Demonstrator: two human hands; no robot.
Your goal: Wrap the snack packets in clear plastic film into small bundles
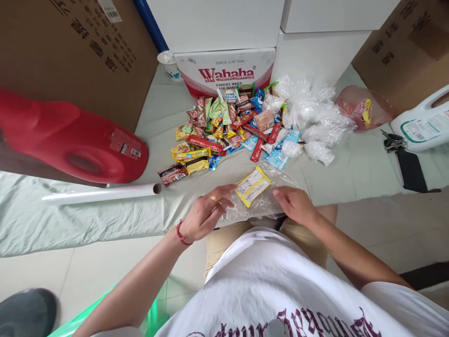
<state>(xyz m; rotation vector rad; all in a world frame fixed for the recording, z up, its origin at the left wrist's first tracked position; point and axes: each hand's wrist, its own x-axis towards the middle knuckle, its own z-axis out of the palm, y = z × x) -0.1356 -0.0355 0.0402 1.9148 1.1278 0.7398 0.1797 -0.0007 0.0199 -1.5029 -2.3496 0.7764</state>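
Note:
A yellow snack packet with a white printed label lies tilted on a sheet of clear plastic film at the table's front edge. My left hand, wearing a ring and a red string bracelet, is at the packet's left side. Its fingers are loosely bent and apart, with the fingertips close to the packet's corner. To the right, my right hand has its fingers curled on the film's edge, with the thumb pointing toward the packet. Part of that grip is hidden. Behind lies a heap of wrapped snacks.
Crumpled clear plastic wraps and a translucent red bowl lie back right. Keys, a black phone-like object and a white jug are farther right. A red jug and white roll lie left. A Wahaha carton stands behind.

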